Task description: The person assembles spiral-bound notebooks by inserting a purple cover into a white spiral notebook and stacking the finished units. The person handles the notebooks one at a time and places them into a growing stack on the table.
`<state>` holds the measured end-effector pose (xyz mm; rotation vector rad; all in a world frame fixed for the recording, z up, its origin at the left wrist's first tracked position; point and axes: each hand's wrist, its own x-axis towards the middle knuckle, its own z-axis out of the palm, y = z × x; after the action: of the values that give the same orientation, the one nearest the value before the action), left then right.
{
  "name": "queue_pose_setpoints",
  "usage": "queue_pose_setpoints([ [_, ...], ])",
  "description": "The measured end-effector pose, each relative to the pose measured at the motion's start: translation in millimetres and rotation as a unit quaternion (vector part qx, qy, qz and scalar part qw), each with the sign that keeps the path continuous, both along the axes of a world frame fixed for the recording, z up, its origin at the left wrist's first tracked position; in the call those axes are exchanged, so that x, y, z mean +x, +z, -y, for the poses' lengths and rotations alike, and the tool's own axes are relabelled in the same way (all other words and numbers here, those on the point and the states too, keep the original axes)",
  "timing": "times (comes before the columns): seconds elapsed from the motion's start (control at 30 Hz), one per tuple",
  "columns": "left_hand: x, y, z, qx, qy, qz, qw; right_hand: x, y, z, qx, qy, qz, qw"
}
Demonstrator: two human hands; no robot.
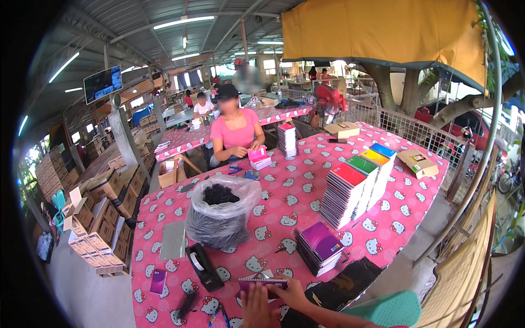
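A purple spiral notebook (262,282) is tilted up at the table's near edge, its coil along the top. My right hand (291,294) is closed around its right end. Against its lower face, the fingers of my left hand (255,307) lie stretched out and nearly flat. A stack of purple spiral notebooks (322,243) stands just beyond my right hand. To the left of my hands is a black tape dispenser (202,268). A small purple notebook (158,281) lies farther left on the pink patterned tablecloth (290,202).
A clear plastic bag (224,218) of black coils stands mid-table. Tall notebook stacks (344,191) rise at the right, near an opened carton (418,164). Across the table, a person in pink (235,128) handles pink notebooks. A black worn board (344,287) and green chair (391,309) lie near my right arm.
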<state>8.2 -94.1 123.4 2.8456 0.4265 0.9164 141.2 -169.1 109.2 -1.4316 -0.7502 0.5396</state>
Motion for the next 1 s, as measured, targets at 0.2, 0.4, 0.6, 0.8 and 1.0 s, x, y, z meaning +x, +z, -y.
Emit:
queue_pose_setpoints([
  [0.2,3,-34,-22,0.043,-0.02,0.025,0.999,2,0,5,-0.032,0.025,-0.053,0.998],
  [0.4,3,23,-52,-0.021,-0.048,-0.03,0.998,11,-40,-12,0.015,0.109,-0.048,0.993],
  [0.6,1,-11,-61,0.015,-0.017,-0.098,0.995,18,-83,-24,0.021,0.162,0.009,0.987],
  [0.8,-3,-72,-34,0.04,0.048,-0.027,0.998,16,-70,-20,0.007,0.178,0.039,0.983],
  [1.0,-4,-36,-80,-0.116,-0.098,-0.152,0.977,24,-62,-20,-0.064,0.199,0.06,0.976],
])
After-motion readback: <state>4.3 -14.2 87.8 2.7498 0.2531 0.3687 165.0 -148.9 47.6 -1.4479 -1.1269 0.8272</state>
